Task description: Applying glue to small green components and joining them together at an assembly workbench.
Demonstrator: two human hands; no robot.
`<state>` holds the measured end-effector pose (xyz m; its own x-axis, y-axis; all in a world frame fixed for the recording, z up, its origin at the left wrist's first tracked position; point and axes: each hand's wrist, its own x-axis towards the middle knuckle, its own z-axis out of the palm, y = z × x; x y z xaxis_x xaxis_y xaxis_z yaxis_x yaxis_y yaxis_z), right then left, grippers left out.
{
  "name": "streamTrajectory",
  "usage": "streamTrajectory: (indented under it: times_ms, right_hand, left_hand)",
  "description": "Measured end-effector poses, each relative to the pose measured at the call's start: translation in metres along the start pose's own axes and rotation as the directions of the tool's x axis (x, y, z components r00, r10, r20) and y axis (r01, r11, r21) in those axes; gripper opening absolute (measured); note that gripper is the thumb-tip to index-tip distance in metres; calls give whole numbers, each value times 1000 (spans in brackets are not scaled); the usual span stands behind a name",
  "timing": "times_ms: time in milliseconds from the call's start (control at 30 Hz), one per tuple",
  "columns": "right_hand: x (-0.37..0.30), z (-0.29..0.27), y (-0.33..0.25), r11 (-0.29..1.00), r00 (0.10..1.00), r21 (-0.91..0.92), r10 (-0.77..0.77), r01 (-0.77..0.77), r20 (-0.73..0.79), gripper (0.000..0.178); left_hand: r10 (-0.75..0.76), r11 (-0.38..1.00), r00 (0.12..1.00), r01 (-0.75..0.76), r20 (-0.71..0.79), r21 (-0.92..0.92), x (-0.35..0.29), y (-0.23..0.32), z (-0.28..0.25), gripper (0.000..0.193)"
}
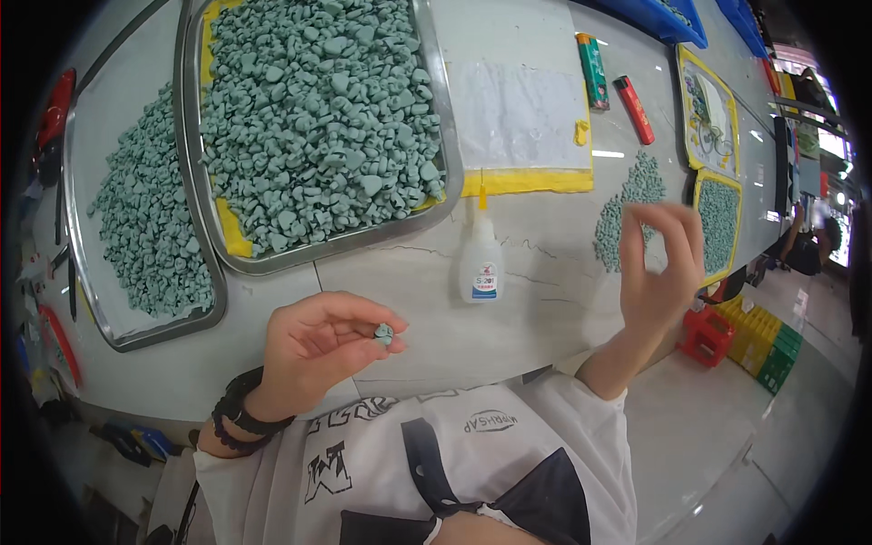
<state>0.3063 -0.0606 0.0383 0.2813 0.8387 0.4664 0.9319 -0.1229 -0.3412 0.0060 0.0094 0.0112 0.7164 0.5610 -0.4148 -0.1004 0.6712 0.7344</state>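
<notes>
My left hand (313, 350) is closed, with a small grey-green molded piece (383, 334) pinched between thumb and fingertips, held above the table's near edge. Off to the right, my right hand (668, 263) is raised beside a loose pile of tiny grey-green parts (643, 182). Its thumb and index finger curl together in a pinch; whatever lies between the tips is too small to make out. Between the hands stands a white glue bottle (481, 263) with a thin yellow nozzle, touched by neither hand.
A metal tray (447, 136) heaped with grey-green pieces fills the far left, next to a second metal tray (173, 334). Beyond the bottle lies a yellow-edged white sheet (522, 113). A green lighter (592, 73) and a red lighter (634, 111) lie near yellow trays (698, 222) and a blue bin (645, 20).
</notes>
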Motion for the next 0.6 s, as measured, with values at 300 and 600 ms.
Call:
streamTrajectory:
  times_ms: [300,600]
  right_hand:
    - [-29,31,-104,871,884,456,-349,184,310,31]
    - [-42,42,-112,880,962,449,-238,154,137,33]
  left_hand:
    - [-134,991,977,134,165,9,-5,0,1,43]
    - [-209,961,959,238,192,-143,-6,5,-3,45]
